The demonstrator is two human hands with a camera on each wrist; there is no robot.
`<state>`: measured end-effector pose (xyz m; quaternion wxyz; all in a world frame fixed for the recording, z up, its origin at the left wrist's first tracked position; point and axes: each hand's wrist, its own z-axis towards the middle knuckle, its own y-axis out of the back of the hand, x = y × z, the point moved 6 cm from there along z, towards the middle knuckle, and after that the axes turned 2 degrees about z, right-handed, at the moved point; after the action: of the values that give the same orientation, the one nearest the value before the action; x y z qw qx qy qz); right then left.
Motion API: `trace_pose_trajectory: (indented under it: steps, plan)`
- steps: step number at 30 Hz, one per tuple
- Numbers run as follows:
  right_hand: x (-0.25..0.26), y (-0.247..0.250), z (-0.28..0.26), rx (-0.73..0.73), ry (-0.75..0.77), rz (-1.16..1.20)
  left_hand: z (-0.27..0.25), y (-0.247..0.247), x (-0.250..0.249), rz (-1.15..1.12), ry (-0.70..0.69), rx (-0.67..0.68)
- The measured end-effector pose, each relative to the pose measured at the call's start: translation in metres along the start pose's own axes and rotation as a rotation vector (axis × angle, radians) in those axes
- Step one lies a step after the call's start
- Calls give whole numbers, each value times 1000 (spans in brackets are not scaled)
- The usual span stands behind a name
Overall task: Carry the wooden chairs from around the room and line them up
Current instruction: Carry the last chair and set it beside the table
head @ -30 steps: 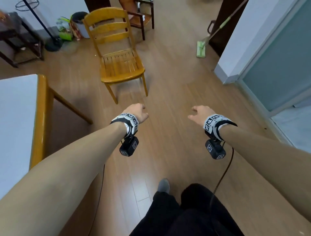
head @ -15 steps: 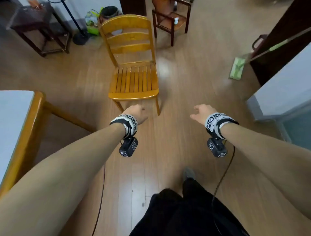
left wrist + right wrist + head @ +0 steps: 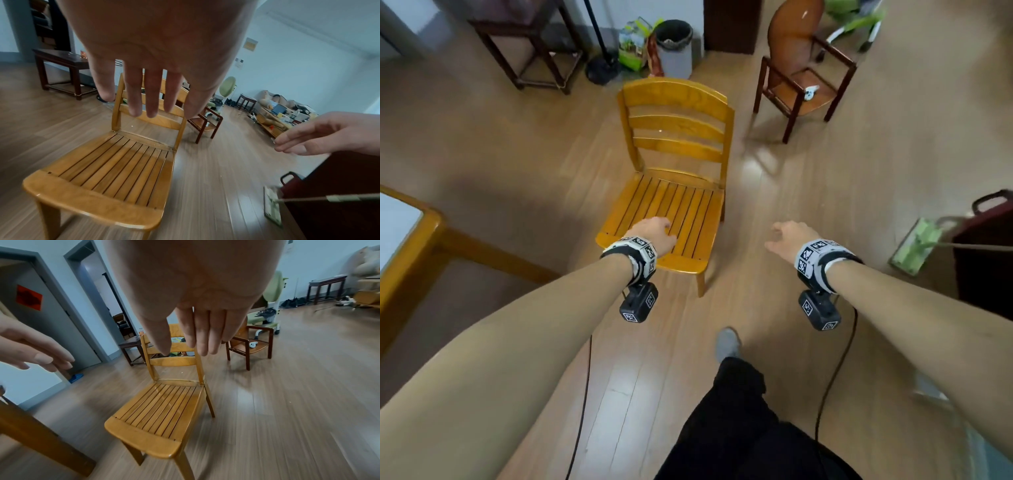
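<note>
A light yellow wooden chair [image 3: 671,205] with a slatted seat and ladder back stands on the floor straight ahead, its seat front towards me. The same chair [image 3: 115,170] fills the left wrist view, and the chair [image 3: 164,410] shows in the right wrist view too. My left hand [image 3: 654,233] hovers over the seat's front, fingers straight, holding nothing. My right hand [image 3: 784,240] hangs in the air to the right of the seat, fingers relaxed and empty. A darker brown armchair [image 3: 801,78] stands farther back on the right.
A yellow-framed table [image 3: 417,246] juts in at the left. A dark side table [image 3: 530,44], a stand's base [image 3: 601,70] and a bin [image 3: 674,48] line the far wall. A green mop [image 3: 914,246] leans by a dark cabinet [image 3: 986,260] on the right.
I have walked up to the yellow chair, which is much nearer now. My left hand has come over the seat's front edge; the right hand stays beside it. Both remain empty.
</note>
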<state>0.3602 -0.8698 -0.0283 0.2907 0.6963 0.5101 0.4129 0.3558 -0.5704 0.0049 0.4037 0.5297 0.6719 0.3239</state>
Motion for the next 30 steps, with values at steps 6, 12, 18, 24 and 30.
trace_pose_trajectory:
  steps: [6,12,18,24,30]
  plan:
    - [2,84,122,33,88,-105,95,51,-42,-43,99,-27]
    - [18,143,251,113,293,-142,174,80,-64,-101,307,-48]
    - [52,190,359,166,543,-296,217,77,-87,-247,580,-85]
    - [121,213,437,253,765,-378,251,82,-86,-388,783,-93]
    - [188,217,505,297,889,-466,310,91,-67,-533,908,-136]
